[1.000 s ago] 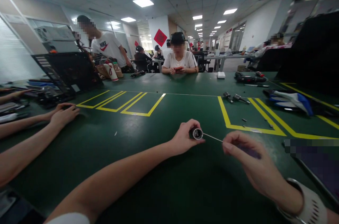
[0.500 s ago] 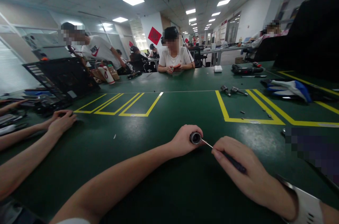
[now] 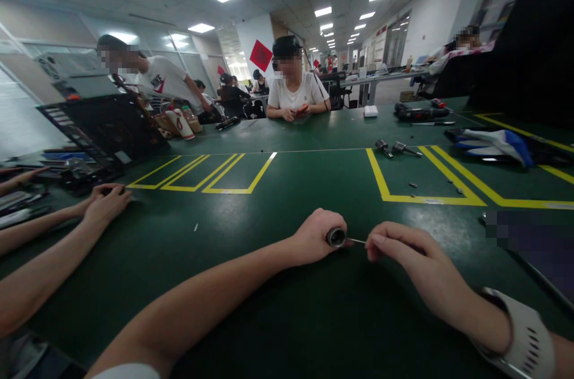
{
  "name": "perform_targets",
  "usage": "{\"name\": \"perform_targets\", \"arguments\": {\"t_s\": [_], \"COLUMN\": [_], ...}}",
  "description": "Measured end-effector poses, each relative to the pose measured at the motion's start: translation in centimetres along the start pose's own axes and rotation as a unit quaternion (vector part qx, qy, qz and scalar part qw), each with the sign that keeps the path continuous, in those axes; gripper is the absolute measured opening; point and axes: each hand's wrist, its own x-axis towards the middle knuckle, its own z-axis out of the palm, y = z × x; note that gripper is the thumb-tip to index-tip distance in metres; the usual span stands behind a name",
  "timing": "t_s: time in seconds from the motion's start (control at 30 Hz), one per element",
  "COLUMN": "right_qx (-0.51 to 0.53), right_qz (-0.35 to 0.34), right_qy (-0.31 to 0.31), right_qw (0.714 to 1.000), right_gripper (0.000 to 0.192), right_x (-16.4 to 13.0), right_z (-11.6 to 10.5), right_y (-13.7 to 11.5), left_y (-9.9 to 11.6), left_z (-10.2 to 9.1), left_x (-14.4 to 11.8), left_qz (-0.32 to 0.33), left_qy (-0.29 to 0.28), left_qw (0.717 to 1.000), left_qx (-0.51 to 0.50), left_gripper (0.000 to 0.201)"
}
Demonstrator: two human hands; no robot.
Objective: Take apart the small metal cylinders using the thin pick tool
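My left hand (image 3: 316,237) is closed round a dark cylindrical metal part, with its hollow round end (image 3: 336,237) facing me. To the right, my right hand (image 3: 401,247) pinches a screwdriver, whose thin shaft (image 3: 357,241) reaches to the side of the cylindrical part. The screwdriver's handle is hidden behind my fingers, and its tip is hidden at the part. Both hands are just over the green tabletop (image 3: 251,283).
Two metal tool parts (image 3: 398,149) and several small pieces (image 3: 413,185) lie by a yellow-taped box on the right. Beyond are blue-white gloves (image 3: 497,146) and a power tool (image 3: 421,111). A co-worker's hands (image 3: 107,199) rest at the left; another person (image 3: 298,89) sits opposite.
My right hand has turned, so the screwdriver's handle no longer shows and its shaft lies flatter. The cylindrical part has shifted slightly right in view.
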Motion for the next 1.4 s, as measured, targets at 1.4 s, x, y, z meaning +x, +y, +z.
{"name": "perform_targets", "arguments": {"t_s": [1.4], "right_qx": [0.101], "right_qz": [0.025], "right_qy": [0.035], "right_qw": [0.994], "right_gripper": [0.029], "right_x": [-0.7], "right_z": [1.3], "right_y": [1.0], "left_y": [0.1], "left_z": [0.0], "left_x": [-0.3], "left_qz": [-0.032], "left_qy": [0.062], "left_qw": [0.998], "left_qx": [-0.001], "left_gripper": [0.02]}}
